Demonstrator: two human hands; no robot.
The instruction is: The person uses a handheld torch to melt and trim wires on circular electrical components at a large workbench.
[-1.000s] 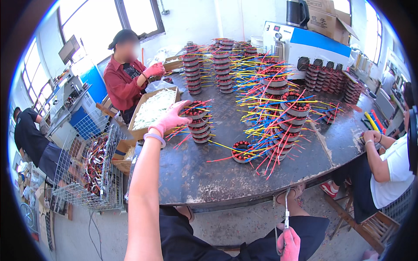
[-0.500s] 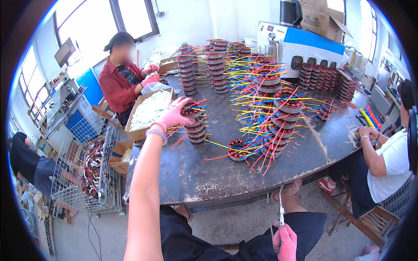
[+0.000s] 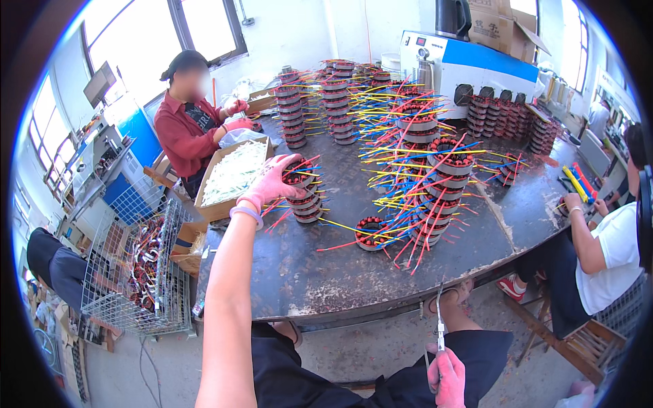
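Note:
My left hand (image 3: 271, 182), in a pink glove, reaches out over the table and grips the top wound stator (image 3: 297, 173) of a short stack. Its fingers lie along the ring's rim and the thumb presses its near side. Red and black windings show inside the ring, with coloured leads sticking out. More stators (image 3: 308, 207) sit beneath it. Low in front of the table edge, my gloved right hand (image 3: 447, 378) is closed around a slim metal hand tool (image 3: 441, 330) with a thin tip pointing up; its exact kind is unclear. A single stator (image 3: 371, 234) lies on the table.
Tall stator stacks (image 3: 449, 170) with red, blue and yellow leads stand on the dark table (image 3: 326, 285). A cardboard box of white pieces (image 3: 235, 178) is beside my left hand. Co-workers sit at left and right (image 3: 602, 248). A wire basket (image 3: 139, 285) stands left of the table.
My left hand has settled more closely around the top stator, its thumb now against the side. My right hand with the tool is nearly still. The right co-worker's hands have moved apart.

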